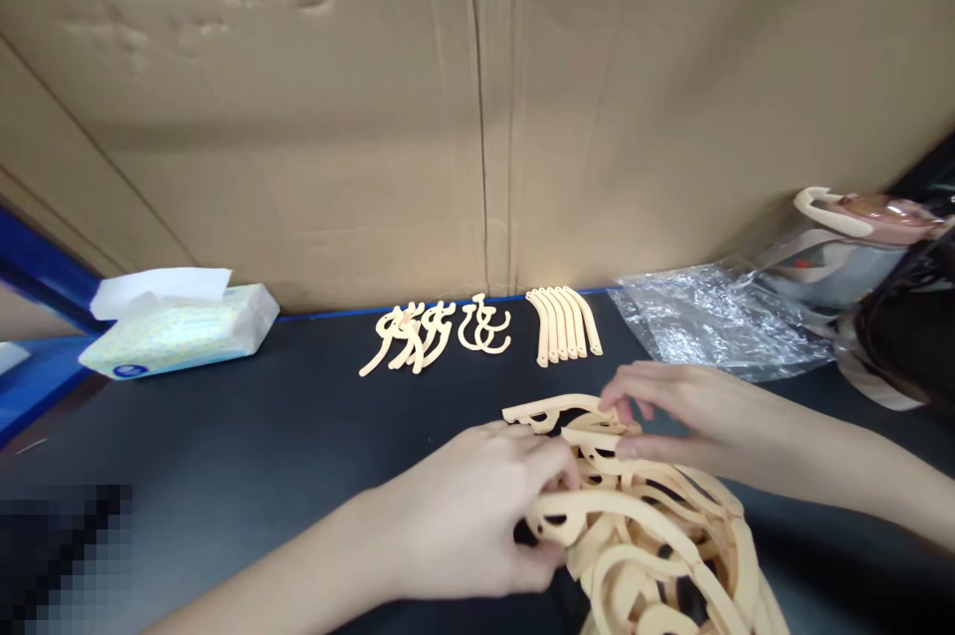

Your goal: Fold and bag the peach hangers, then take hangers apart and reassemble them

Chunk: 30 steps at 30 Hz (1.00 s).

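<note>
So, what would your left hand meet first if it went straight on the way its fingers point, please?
The left hand already grips the tangled tan pieces; just past them, probably the right hand.

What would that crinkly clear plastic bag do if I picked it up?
The plastic bag looks thin and wrinkled, so it would probably flop and crumple. It lies nearly flat, so it is likely very light. Its shiny film may slip on the dark table.

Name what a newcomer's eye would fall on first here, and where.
The left hand and right hand grip a tangled heap of tan pieces near right on the black table. Behind, sorted rows of like pieces lie by the cardboard wall; a tissue pack sits far left.
</note>
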Tool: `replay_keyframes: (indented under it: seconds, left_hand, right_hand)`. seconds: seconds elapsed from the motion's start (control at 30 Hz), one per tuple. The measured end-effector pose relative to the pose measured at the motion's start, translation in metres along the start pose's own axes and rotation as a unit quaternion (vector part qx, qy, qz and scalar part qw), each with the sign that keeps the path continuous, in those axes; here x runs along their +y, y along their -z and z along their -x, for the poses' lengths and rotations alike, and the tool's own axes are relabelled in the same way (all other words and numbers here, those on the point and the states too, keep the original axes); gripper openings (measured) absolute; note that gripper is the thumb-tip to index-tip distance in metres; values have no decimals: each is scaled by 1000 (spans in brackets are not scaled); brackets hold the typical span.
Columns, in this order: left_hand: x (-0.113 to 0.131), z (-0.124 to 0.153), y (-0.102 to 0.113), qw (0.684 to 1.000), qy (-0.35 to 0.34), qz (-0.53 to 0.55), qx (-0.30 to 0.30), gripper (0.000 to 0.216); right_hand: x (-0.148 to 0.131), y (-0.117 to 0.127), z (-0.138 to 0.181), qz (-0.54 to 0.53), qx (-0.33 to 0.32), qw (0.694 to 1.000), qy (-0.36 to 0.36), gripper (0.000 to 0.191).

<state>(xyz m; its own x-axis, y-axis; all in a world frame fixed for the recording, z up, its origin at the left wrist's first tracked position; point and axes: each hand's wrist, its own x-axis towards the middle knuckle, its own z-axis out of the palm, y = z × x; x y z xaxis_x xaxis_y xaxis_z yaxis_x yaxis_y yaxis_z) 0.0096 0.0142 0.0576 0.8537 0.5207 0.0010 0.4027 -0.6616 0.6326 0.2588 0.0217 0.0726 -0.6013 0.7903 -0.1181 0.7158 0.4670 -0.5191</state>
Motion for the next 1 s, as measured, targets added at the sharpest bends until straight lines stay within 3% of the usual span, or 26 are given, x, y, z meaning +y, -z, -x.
replay_keyframes:
  seconds: [0.1,0.2,0.3,0.4,0.5,0.6,0.67,0.73,0.8,0.87,0.93,1.0]
  left_hand:
    - [-3,-4,7,972,71,221,38,22]
    - [-6,-12,17,898,132,403,121,25]
    - [-7,-18,29,826,170,493,214,18]
    - [-8,-23,39,804,165,503,270,18]
    - [-11,-26,46,819,166,442,326,26]
    - [-12,-30,50,854,194,335,348,31]
    - [-12,-32,50,890,179,241,343,32]
    - [-12,-33,48,915,164,118,349,33]
    - [-9,-35,42,913,192,-21,358,33]
    - [-6,-36,36,899,248,-132,337,32]
    - [-2,-35,33,885,285,-206,305,31]
    - [-5,-32,38,876,302,-248,283,31]
  right_hand:
    - [-15,-3,-12,-143,-7,990,17,28]
    - [-24,-6,-29,-294,-33,955,8,27]
    - [-27,0,-46,-379,24,925,-3,25]
    - [-26,11,-58,-376,110,920,-12,24]
    - [-29,19,-63,-212,220,952,12,28]
    - [-36,21,-66,100,302,947,50,26]
    - [-40,19,-69,269,283,919,46,23]
    - [-42,16,-73,343,245,906,36,19]
    - [-41,14,-77,330,221,917,40,19]
    - [-37,14,-81,240,206,947,53,26]
    - [-32,16,-83,63,175,981,45,33]
    - [-23,22,-84,-138,159,978,14,33]
